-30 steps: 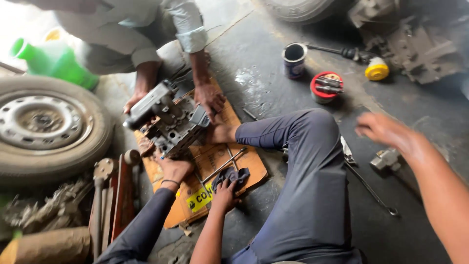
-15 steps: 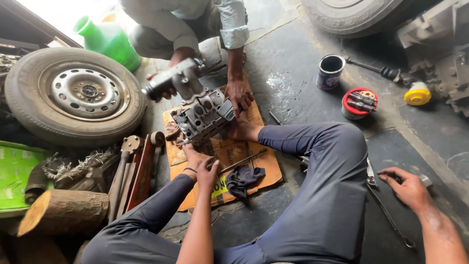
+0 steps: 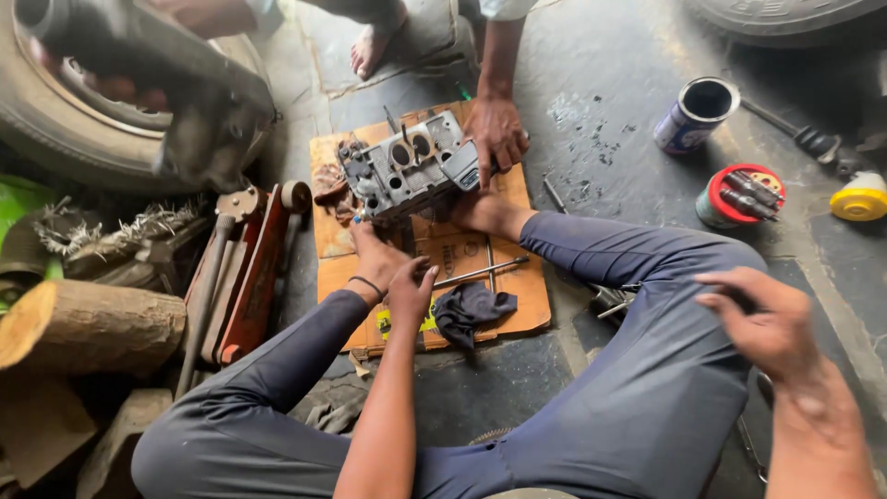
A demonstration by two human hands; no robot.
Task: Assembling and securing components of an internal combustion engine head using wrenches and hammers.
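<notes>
I sit on the floor in dark blue trousers with my bare feet against a grey metal engine part (image 3: 407, 171) on a sheet of cardboard (image 3: 513, 296). My left hand (image 3: 408, 288) hovers by my left foot, fingers apart and holding nothing, just left of a dark cloth (image 3: 471, 310) and a thin metal rod (image 3: 480, 271). My right hand (image 3: 765, 323) rests on my right knee, blurred, with nothing in it. A co-worker's hand (image 3: 494, 134) presses on the engine part's right end.
A tyre (image 3: 55, 139) lies at top left with a blurred dark metal piece (image 3: 185, 88) held over it. A red floor jack (image 3: 254, 268) and a log (image 3: 88, 323) lie at left. At right stand an open can (image 3: 698, 115), a red-lidded tin (image 3: 739, 194) and a yellow cap (image 3: 859, 201).
My right hand has come off the floor at the right and onto my knee. My left hand drew back from the engine part. The co-worker carried the detached metal piece off to the upper left.
</notes>
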